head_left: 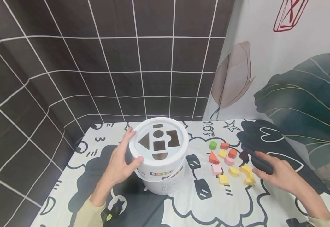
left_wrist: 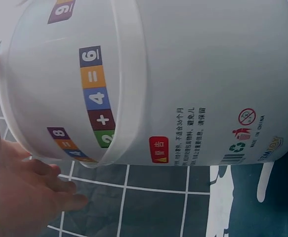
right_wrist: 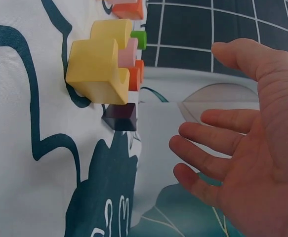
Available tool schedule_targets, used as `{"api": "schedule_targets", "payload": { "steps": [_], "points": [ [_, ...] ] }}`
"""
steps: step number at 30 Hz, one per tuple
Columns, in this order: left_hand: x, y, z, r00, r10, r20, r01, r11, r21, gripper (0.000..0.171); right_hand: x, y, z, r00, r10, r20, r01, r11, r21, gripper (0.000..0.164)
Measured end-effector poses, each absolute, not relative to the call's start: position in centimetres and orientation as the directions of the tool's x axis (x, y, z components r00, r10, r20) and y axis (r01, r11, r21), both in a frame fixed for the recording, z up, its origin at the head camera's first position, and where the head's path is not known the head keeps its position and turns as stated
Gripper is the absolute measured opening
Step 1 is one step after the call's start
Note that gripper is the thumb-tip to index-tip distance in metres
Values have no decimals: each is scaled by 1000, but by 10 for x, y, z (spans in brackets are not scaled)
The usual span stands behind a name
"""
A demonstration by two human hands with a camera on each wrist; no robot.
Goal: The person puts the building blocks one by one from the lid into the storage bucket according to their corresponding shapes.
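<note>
A white bucket (head_left: 165,184) stands upright on the patterned cloth, with a white lid (head_left: 138,135) pierced by several shaped holes. My left hand (head_left: 120,164) is at the lid's left rim, thumb near the front edge and fingers extended along the far side. To the right, my right hand (head_left: 281,175) hovers beside loose blocks, palm bare in the right wrist view. Nearest it are a yellow notched block (head_left: 247,175) and a dark purple block (right_wrist: 120,117). Other blocks include a red triangle (head_left: 213,158), a green cylinder (head_left: 213,145) and a pink block (head_left: 216,170).
A white cloth (head_left: 193,208) with black drawings covers the table. Behind it hangs a dark sheet with a white grid (head_left: 153,85). A pale curtain with leaf prints (head_left: 304,94) hangs at the right. The bucket's white handle (left_wrist: 134,74) lies against its side.
</note>
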State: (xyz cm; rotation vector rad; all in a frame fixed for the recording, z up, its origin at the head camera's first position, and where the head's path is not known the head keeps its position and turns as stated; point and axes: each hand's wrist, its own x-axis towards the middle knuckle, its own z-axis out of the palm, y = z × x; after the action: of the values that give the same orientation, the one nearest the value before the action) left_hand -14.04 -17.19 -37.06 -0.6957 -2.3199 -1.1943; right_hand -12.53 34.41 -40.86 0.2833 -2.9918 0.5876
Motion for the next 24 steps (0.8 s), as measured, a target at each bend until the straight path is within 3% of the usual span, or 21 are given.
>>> {"api": "schedule_targets", "payload": {
  "steps": [24],
  "points": [
    [-142, -168, -382, -746, 203, 634, 647, 445, 619, 74, -150, 360, -427, -964, -176, 202, -252, 846, -469, 62]
  ]
}}
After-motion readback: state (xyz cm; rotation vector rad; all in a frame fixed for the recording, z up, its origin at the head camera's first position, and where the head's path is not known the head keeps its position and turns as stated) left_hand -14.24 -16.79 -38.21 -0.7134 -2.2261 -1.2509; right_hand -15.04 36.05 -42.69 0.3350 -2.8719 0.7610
